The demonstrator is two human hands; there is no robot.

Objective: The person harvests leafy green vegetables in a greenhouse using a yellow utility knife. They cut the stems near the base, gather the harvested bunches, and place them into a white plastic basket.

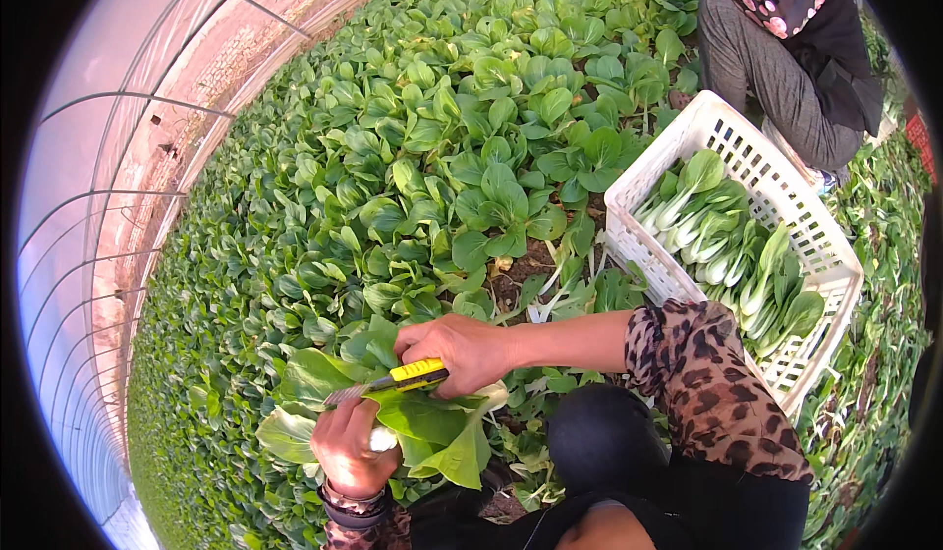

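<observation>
My right hand [468, 351] holds a snap-off utility knife [418, 373] with a yellow and black handle; its blade points left, over the fingers of my left hand. Bok choy leaves [435, 432] hang below that hand, with a pale stalk near its palm side. My left hand [353, 443] is closed around the white base of a bok choy plant [382, 439], and broad leaves spread on both sides of it. Where the blade ends against the leaves cannot be made out. Both hands are low over the growing plants.
A white plastic crate [840, 255] holding cut bok choy [726, 240] stands at my right. Beyond it a co-worker [781, 71] crouches. Dense bok choy rows [331, 218] fill the ground ahead and left. The greenhouse's arched frame [132, 97] runs along the left. Loose leaves litter the soil at right.
</observation>
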